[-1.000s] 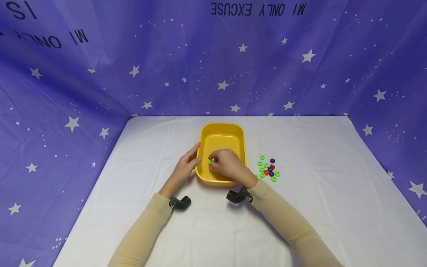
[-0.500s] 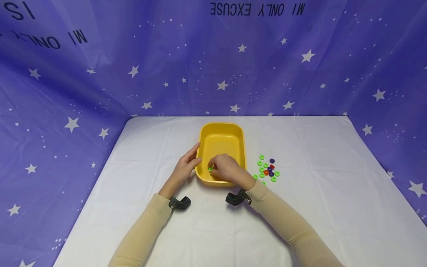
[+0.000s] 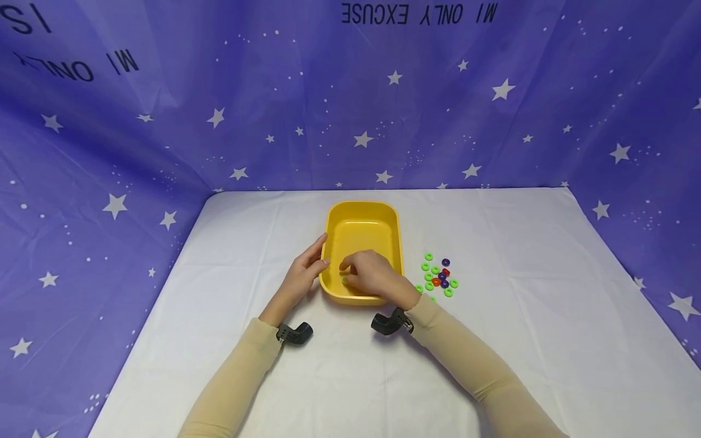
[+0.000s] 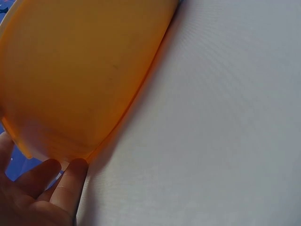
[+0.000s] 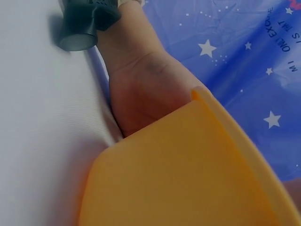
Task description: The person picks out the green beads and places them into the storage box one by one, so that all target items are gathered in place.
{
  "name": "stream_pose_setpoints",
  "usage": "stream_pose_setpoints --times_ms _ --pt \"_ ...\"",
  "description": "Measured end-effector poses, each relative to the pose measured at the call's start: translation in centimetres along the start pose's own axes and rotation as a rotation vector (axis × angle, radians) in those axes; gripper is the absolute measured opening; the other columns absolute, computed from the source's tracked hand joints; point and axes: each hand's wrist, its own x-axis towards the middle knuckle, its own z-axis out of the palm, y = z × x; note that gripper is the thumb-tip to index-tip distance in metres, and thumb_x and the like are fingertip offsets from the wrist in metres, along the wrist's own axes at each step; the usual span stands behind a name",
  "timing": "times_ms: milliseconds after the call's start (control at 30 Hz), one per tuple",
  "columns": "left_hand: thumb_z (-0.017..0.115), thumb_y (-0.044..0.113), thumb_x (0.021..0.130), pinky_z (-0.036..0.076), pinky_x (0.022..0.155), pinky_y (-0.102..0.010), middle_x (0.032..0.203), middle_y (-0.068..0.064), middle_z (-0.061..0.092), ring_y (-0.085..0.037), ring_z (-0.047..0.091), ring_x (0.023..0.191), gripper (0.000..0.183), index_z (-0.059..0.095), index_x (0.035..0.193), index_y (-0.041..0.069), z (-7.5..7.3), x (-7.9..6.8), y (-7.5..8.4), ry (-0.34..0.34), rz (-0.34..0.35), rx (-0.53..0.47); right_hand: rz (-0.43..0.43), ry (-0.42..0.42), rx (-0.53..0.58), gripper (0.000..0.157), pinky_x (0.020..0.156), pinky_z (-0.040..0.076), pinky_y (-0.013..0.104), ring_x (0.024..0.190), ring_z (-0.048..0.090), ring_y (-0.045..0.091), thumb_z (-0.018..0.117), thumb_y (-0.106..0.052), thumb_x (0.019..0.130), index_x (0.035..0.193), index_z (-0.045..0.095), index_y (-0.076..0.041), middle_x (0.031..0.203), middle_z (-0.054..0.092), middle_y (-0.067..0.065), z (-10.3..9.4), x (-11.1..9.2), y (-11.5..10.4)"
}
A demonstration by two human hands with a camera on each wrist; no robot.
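A yellow plastic box (image 3: 361,210) stands on the white cloth, its long side running away from me. My left hand (image 3: 300,277) holds the box's left wall, thumb at the rim and fingers against the outside; in the left wrist view fingers (image 4: 70,183) touch the outer wall. My right hand (image 3: 375,277) reaches inside the box near its front end, index finger and thumb apart. A small green ring (image 3: 344,280) shows low at the thumb tip, partly hidden. The box wall (image 5: 155,179) hides the right fingers in the right wrist view.
Right of the box lie several green rings (image 3: 429,277), some purple rings (image 3: 446,262), and red and orange pieces (image 3: 435,281) in a loose group. A purple star-printed curtain (image 3: 306,152) borders the table at the back and sides.
My right hand has lowered the green ring toward the box floor, and the finger and thumb have parted from it. The left hand stays at the wall.
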Motion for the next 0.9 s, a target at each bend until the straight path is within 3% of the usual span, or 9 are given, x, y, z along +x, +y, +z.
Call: stream_pose_setpoints --times_ms 200,400,667,900 --pt "0.053 0.013 0.103 0.047 0.114 -0.048 0.165 -0.015 0.035 -0.034 0.041 0.149 0.062 0.032 0.162 0.021 -0.1 0.0 -0.2 -0.002 -0.003 0.011 -0.033 0.079 0.059 0.025 0.069 0.050 0.024 0.074 0.060 0.013 0.075 -0.019 0.090 0.113 0.078 -0.008 0.085 0.074 0.002 -1.2 -0.4 0.0" --pt "0.054 0.013 0.103 0.045 0.115 -0.048 0.165 -0.015 0.036 -0.033 0.042 0.149 0.062 0.033 0.161 0.020 -0.1 0.0 -0.1 0.007 -0.007 0.003 -0.009 0.143 0.120 0.027 0.064 0.050 0.022 0.072 0.059 0.014 0.074 -0.018 0.092 0.116 0.076 -0.006 0.089 0.075 0.004 -3.5 -1.4 0.8" --pt "0.055 0.013 0.102 0.045 0.116 -0.048 0.165 -0.013 0.036 -0.032 0.042 0.149 0.062 0.034 0.161 0.020 -0.1 0.0 0.0 0.021 0.002 0.020 0.036 0.247 0.129 0.028 0.064 0.049 0.026 0.072 0.058 0.018 0.073 -0.016 0.092 0.116 0.075 -0.002 0.090 0.075 0.008 -6.5 -3.5 4.5" --pt "0.054 0.013 0.102 0.046 0.115 -0.049 0.165 -0.015 0.035 -0.034 0.041 0.149 0.063 0.034 0.161 0.020 -0.1 0.1 -0.2 0.015 0.002 0.026 0.116 0.293 0.087 0.029 0.064 0.049 0.027 0.073 0.061 0.020 0.073 -0.016 0.092 0.118 0.075 -0.003 0.093 0.076 0.012 -7.7 -5.6 8.0"
